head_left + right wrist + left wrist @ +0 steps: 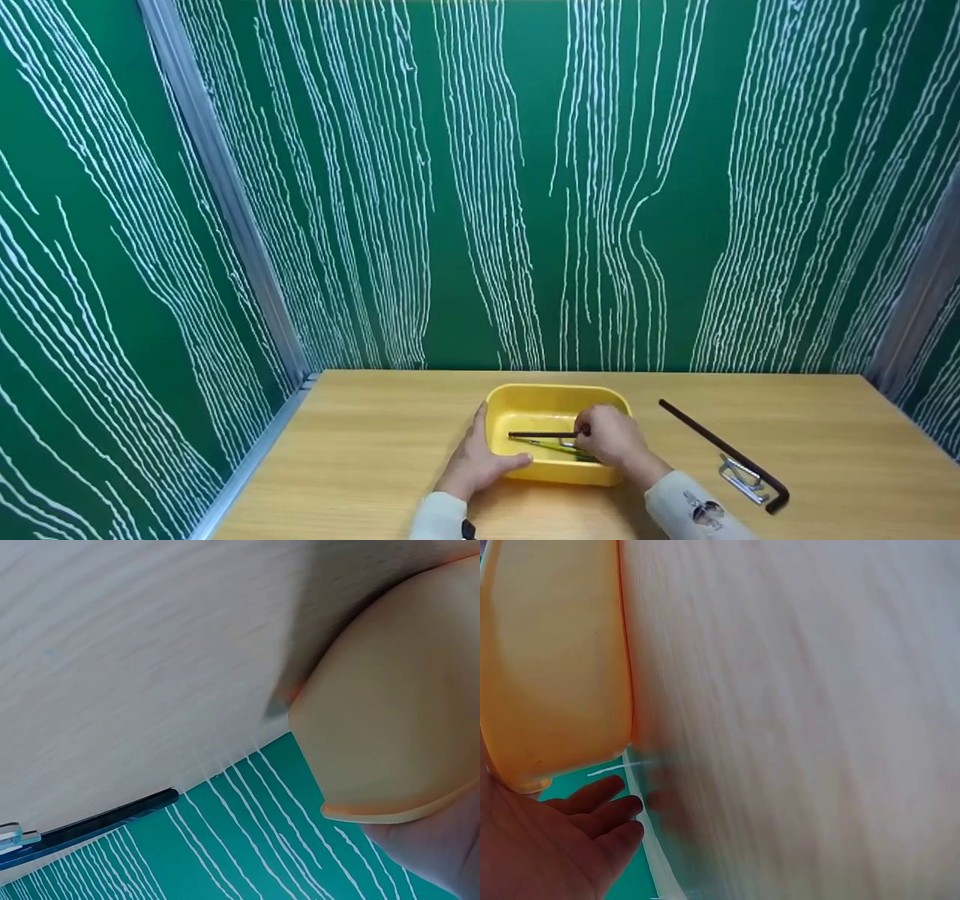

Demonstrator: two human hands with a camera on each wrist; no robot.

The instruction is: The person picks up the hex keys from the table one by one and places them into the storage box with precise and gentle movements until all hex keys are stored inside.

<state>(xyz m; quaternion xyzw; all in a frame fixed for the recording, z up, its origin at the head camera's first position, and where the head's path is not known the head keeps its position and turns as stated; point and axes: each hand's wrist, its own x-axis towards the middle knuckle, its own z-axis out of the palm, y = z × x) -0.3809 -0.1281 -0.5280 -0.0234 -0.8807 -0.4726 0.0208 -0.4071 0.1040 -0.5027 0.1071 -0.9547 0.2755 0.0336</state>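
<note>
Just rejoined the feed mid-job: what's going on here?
A person's left hand rests against the left side of a yellow bin; the right hand reaches in and appears to pinch a dark rod. A thin yellow-green item lies in there too. On the table, right of the bin, lie a dark L-shaped bar and shiny metal pieces.

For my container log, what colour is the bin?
The bin is yellow, showing best in the head view.
</note>
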